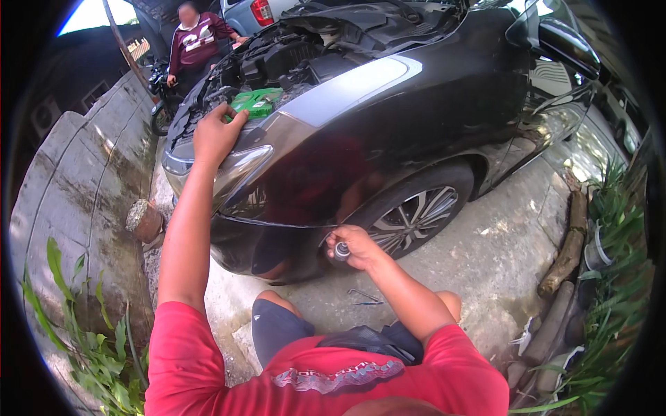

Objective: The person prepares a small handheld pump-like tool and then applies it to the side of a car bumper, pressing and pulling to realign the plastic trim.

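Observation:
My left hand [218,133] reaches forward over the car's front corner, above the headlight [244,177]. Its fingers are apart at the near edge of a green case [258,102] lying at the front of the engine bay. Whether they press on the case or only on the bodywork is hard to make out. Lower down, beside the front wheel [416,216] and by the bumper's edge [298,224], my right hand [357,244] is closed round a short tool with a round metal end [342,250]. The rest of that tool is hidden in the fingers.
A few thin metal tools [365,298] lie on the concrete before my knees. Logs [573,243] and plants border the right side. A block wall [83,180] and a broken concrete piece [144,220] stand left. Another person [201,38] is beyond the open engine bay.

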The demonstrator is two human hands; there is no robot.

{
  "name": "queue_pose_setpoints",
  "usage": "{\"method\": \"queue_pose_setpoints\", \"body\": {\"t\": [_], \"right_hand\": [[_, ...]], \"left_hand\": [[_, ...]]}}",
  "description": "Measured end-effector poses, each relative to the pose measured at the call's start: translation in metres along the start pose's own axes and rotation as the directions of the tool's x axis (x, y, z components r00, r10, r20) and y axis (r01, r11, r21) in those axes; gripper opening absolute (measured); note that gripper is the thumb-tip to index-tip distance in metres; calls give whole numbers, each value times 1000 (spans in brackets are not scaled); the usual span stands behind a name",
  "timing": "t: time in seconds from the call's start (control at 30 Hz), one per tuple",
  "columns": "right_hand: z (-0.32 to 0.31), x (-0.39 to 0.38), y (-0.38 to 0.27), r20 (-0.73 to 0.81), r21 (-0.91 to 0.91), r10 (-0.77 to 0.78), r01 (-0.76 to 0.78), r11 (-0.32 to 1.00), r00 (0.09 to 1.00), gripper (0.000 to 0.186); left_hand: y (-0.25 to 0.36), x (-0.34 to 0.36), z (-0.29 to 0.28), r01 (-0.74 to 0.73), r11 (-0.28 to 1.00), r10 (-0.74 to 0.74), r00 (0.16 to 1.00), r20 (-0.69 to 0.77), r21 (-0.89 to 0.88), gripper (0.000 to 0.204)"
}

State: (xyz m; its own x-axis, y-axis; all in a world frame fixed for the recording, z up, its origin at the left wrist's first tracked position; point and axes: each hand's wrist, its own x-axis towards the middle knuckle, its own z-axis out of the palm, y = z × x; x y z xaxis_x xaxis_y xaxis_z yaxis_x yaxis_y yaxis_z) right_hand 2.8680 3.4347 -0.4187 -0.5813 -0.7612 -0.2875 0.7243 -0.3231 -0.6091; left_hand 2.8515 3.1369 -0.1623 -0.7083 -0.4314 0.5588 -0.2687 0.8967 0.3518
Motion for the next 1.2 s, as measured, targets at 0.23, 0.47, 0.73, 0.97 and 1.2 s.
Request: {"method": "queue_pose_setpoints", "body": {"t": [0.23, 0.47, 0.73, 0.97, 1.2], "right_hand": [[-3, -2, 0, -48, -85, -62, 58, 995, 997, 11], [6, -4, 4, -82, -108, -119, 110, 988, 989, 8], [1, 0, 2, -40, -43, 46, -48, 998, 998, 23], [2, 2, 5, -53, -11, -59, 59, 998, 997, 15], [-2, 1, 10, -34, 14, -104, 104, 994, 994, 8]], "left_hand": [[4, 0, -1, -11, 1000, 11, 1000, 9, 3, 46], [-1, 0, -1, -7, 1000, 7, 1000, 6, 25, 48], [0, 1, -1, -5, 999, 5, 1000, -7, 35, 47], [1, 0, -2, -6, 1000, 6, 1000, 3, 1, 47], [3, 0, -2, 5, 1000, -5, 1000, 9, 6, 48]]}}
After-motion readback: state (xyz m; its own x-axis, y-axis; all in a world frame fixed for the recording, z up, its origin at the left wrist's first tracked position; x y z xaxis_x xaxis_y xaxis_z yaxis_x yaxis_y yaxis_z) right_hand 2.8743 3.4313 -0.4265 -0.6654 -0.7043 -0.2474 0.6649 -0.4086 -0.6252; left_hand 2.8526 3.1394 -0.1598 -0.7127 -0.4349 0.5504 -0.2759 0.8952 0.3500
